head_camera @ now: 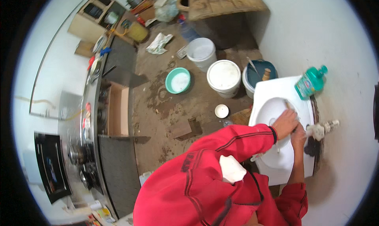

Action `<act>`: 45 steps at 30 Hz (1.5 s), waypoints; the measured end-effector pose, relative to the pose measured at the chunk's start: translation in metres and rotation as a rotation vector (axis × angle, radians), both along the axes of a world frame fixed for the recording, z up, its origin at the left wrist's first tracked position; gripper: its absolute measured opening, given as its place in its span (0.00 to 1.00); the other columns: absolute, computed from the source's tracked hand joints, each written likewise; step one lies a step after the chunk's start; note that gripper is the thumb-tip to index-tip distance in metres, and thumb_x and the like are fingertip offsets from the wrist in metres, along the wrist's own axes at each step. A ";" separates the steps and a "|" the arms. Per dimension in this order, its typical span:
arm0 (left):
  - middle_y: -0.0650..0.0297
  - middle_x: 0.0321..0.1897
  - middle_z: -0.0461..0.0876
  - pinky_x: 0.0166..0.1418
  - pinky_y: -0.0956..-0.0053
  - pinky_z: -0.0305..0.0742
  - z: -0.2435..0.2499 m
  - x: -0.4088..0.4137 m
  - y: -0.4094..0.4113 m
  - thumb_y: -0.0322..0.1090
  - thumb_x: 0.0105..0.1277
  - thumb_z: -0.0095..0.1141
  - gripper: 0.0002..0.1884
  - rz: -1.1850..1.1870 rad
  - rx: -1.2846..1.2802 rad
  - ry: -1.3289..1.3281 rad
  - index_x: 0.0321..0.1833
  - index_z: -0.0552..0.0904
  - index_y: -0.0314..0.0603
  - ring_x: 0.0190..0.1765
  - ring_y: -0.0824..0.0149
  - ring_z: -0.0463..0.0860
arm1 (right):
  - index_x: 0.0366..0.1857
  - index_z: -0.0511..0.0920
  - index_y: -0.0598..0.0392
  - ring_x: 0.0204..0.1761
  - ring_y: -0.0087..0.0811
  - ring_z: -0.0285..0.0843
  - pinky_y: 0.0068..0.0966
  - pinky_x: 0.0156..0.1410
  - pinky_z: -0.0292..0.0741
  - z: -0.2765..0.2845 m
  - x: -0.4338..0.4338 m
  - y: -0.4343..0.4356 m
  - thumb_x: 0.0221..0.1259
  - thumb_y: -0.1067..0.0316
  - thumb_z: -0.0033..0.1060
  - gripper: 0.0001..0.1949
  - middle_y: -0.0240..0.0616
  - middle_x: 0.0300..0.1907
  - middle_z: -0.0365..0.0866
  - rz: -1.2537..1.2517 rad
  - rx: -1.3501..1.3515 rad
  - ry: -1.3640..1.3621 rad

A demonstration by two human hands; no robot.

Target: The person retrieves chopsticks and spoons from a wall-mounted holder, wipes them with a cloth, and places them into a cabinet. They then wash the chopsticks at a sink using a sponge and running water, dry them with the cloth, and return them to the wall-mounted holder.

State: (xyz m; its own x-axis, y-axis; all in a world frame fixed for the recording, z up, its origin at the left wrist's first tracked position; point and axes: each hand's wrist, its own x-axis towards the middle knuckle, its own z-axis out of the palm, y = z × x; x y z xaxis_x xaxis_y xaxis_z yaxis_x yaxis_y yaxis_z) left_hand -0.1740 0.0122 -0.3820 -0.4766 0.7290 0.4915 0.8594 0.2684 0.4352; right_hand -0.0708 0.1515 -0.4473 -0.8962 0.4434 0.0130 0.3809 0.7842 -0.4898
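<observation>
Over the white washbasin [264, 93], my left hand [285, 122] is closed on a slim, blurred object [286, 104] that sticks out beyond the fingers; what it is, I cannot tell. My right hand [298, 134] touches the left hand's fingers, close beside the tap [318, 132]. Something small and dark lies between the hands, mostly hidden. The right hand's grip is blurred. A green pump bottle [309, 83] stands on the basin's far corner. A dark cloth-like thing [311, 146] lies on the rim near the tap.
Beyond the basin stand a bucket with a dark green basin on top [262, 70], a lidded white bucket [223, 75] and an open white bucket [201, 50]. A green basin [178, 80] and a small white bowl [221, 111] are on the floor. A stove counter [102, 113] runs along the left.
</observation>
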 end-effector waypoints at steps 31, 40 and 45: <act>0.45 0.36 0.80 0.36 0.52 0.78 -0.098 0.040 -0.065 0.30 0.66 0.49 0.14 0.008 -0.586 -0.528 0.52 0.70 0.32 0.34 0.44 0.84 | 0.64 0.66 0.59 0.48 0.33 0.75 0.31 0.55 0.73 -0.016 -0.018 -0.107 0.61 0.55 0.66 0.31 0.40 0.48 0.76 -0.808 -1.286 0.489; 0.42 0.41 0.77 0.38 0.53 0.78 -0.050 0.080 -0.087 0.30 0.68 0.44 0.12 -0.140 -0.609 -0.615 0.51 0.68 0.32 0.36 0.43 0.83 | 0.59 0.71 0.57 0.53 0.32 0.72 0.31 0.60 0.73 -0.098 -0.016 0.035 0.54 0.71 0.72 0.27 0.36 0.54 0.74 -0.914 -1.251 1.015; 0.59 0.26 0.76 0.26 0.69 0.74 -0.076 0.070 -0.091 0.29 0.70 0.48 0.09 -0.148 -0.314 -1.304 0.49 0.69 0.35 0.24 0.63 0.78 | 0.57 0.74 0.53 0.56 0.30 0.73 0.31 0.63 0.71 -0.101 0.003 0.048 0.64 0.56 0.65 0.22 0.33 0.52 0.77 -0.832 -1.331 0.932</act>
